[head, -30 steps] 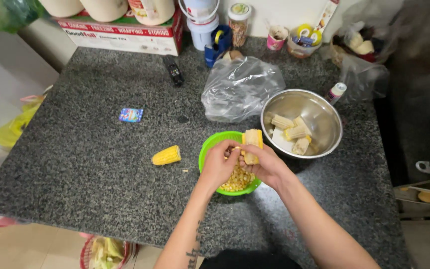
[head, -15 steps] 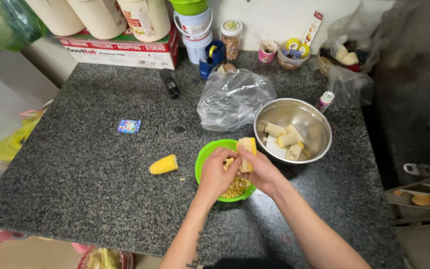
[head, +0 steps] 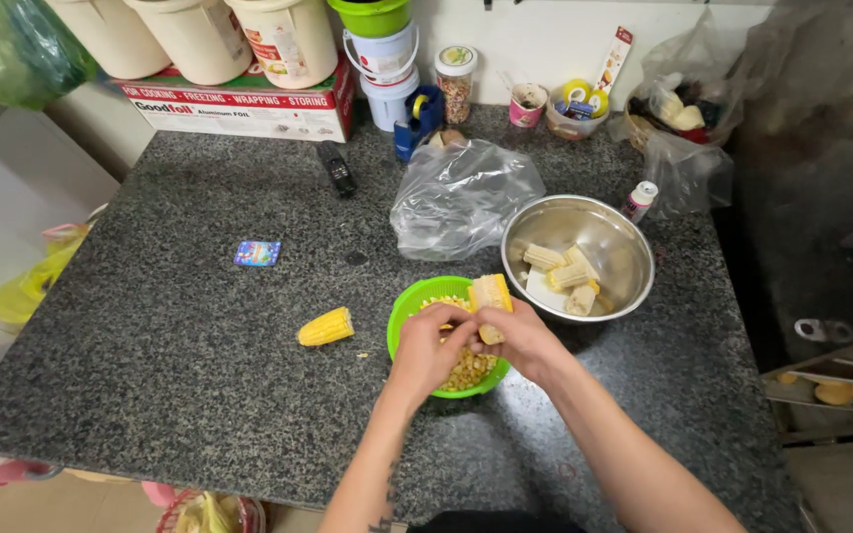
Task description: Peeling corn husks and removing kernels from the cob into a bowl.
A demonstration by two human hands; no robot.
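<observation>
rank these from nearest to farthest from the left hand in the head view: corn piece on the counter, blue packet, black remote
From the left hand:
1. corn piece, just to its left on the counter.
2. blue packet, further left and back.
3. black remote, far back near the foil box.

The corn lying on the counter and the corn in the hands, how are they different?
The corn piece on the counter lies alone, untouched, with all its yellow kernels on. The corn piece in the hands is gripped by the left hand and right hand over the green bowl, which holds loose kernels. The held piece looks paler and partly stripped. Both are short cut pieces of cob.
</observation>
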